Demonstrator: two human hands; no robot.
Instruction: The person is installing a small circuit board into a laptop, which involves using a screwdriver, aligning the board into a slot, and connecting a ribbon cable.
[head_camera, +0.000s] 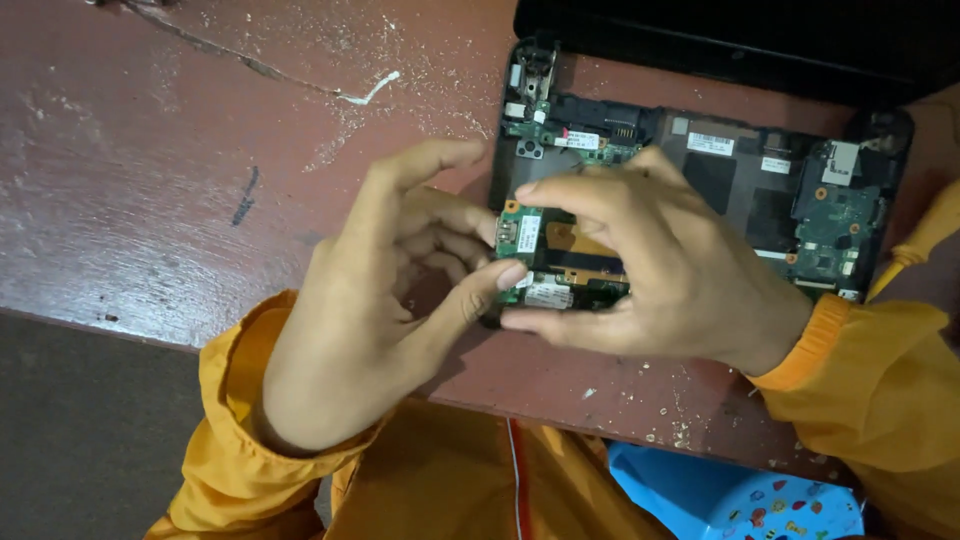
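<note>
We see several small white rectangular stickers inside the opened laptop base (700, 190): one white label (710, 143) on the dark panel near its far edge, a smaller label (775, 165) just right of it, and a narrow label (577, 141) on the green board at the far left. Another white sticker (548, 294) sits on the near board, close by our fingers (512, 274). The laptop's screen (740, 35) lies dark and black along the far edge of the worktop (150, 150).

Mid-frame, the left hand (375, 300) and right hand (650, 270) pinch a small green circuit board (530, 255) over an opened laptop base (760, 190) on the reddish tabletop (150, 200).
</note>
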